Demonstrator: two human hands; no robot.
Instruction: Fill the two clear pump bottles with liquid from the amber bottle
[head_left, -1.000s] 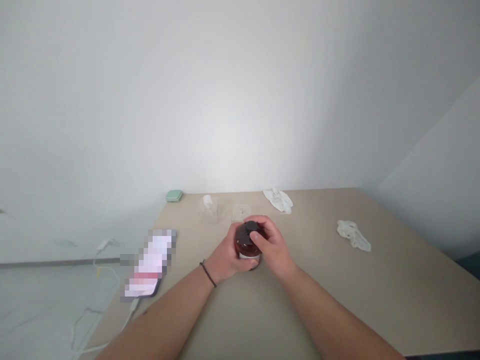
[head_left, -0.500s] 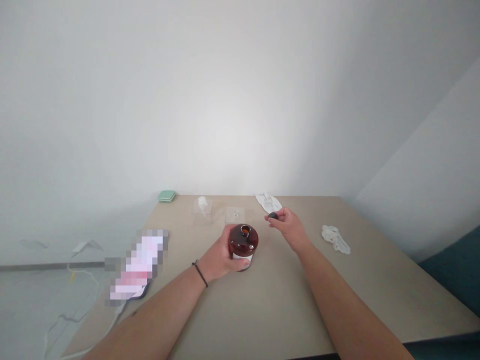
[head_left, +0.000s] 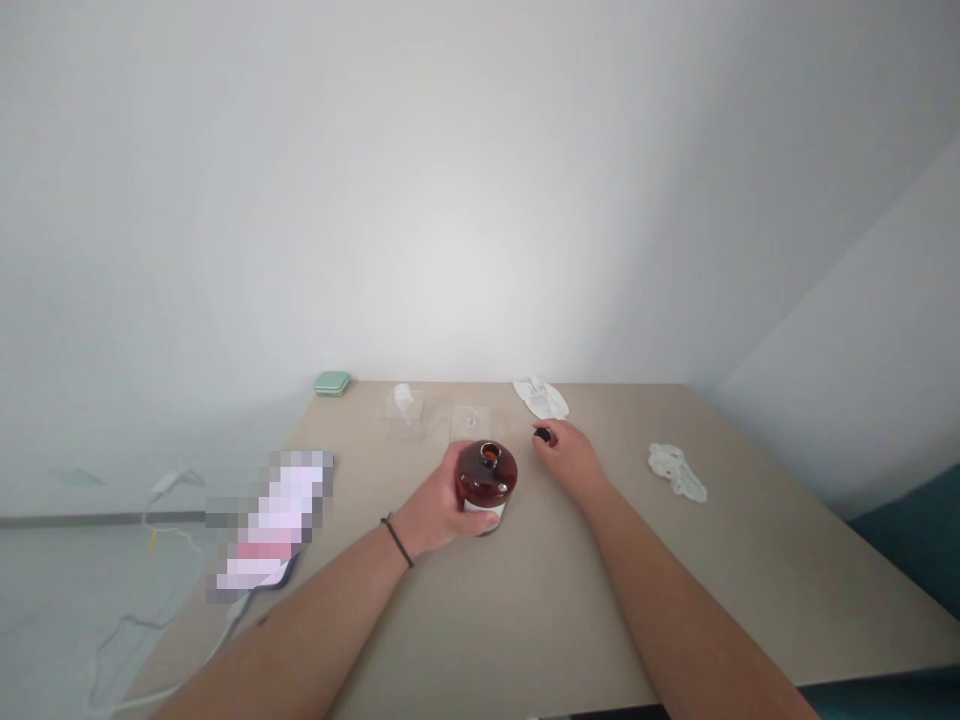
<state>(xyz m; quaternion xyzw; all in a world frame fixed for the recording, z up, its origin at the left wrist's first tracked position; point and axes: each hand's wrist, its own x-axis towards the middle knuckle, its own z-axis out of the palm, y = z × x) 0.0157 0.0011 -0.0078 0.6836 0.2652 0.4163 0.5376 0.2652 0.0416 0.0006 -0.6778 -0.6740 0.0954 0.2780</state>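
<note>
A brown glass bottle [head_left: 487, 478] with a white label stands uncapped in the middle, its round mouth facing up. Wrapped around its left side is my left hand [head_left: 442, 508], the thumb lying across the label. My right hand [head_left: 571, 458], to the right of the bottle, pinches a small black bottle cap [head_left: 542, 435] between thumb and fingers. Behind the bottle lies a clear square plastic piece [head_left: 470, 420]. Past my right hand is a crumpled white glove-like cloth [head_left: 541, 398].
A second crumpled white item [head_left: 676, 472] lies to the right. At the back left are a green case [head_left: 331, 384] and a clear box [head_left: 403, 415] with something white on it. A phone [head_left: 281, 520], its screen pixelated, lies at left with a white cable [head_left: 225, 637].
My right hand has turned over and lowered slightly with the cap, whose dark inside now shows more. The left hand still holds the bottle in nearly the same place.
</note>
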